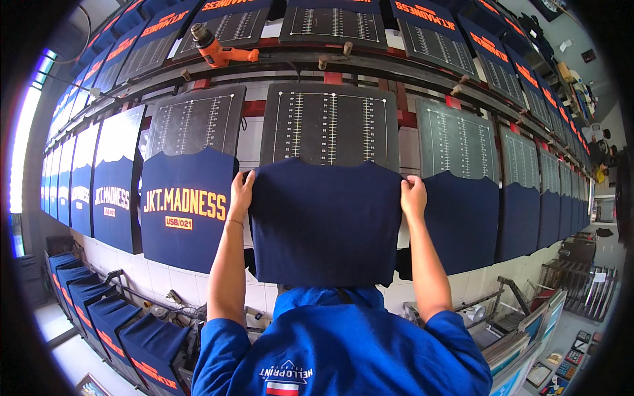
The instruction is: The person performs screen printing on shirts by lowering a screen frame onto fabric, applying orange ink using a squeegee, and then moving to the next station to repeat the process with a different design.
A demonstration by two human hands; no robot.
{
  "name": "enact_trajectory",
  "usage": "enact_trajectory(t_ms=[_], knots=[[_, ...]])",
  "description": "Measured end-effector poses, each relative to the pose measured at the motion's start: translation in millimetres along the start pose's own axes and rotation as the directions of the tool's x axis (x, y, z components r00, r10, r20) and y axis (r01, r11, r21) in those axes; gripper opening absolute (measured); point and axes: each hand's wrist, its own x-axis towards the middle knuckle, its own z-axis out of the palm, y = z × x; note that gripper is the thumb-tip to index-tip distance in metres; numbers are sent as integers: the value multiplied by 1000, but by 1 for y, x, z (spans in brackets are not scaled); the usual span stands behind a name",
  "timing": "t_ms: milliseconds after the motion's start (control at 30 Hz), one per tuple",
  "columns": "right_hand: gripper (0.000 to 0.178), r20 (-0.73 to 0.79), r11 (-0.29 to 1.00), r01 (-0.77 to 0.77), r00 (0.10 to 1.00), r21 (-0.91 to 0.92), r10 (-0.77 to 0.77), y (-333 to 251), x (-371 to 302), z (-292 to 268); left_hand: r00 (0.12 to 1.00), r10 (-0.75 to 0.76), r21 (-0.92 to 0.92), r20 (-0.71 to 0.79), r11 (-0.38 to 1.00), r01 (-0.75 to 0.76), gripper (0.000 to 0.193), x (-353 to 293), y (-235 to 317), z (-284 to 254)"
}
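A plain navy T-shirt (327, 221) is spread over the lower part of a dark printing board (333, 125) in front of me. The board's upper part shows bare, with white ruler scales and corner dots. My left hand (242, 191) pinches the shirt's left shoulder edge, and its fingertips are partly hidden by the cloth. At the opposite shoulder, my right hand (414, 197) grips the fabric near the board's side edge. The shirt's neckline lies across the board between both hands. Its lower hem hangs close to my blue shirt (356, 350).
To the left, a navy shirt with yellow and orange lettering (185, 204) covers a neighbouring board; plain navy shirts (461, 221) cover boards on the right. An orange heat gun (221, 53) rests on the rail beyond. Frames (528, 343) lean at lower right.
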Motion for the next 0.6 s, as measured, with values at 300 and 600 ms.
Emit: enact_trajectory(t_ms=[300,600], knots=[[81,341,665,744,642,-60,-687,-191,-127,108,798,-505,-203,329,788,582,93,-127,-128,-17],[81,287,831,403,907,-383,-307,-86,-68,5,890,-457,-55,-12,889,455,64,-282,-247,-86]])
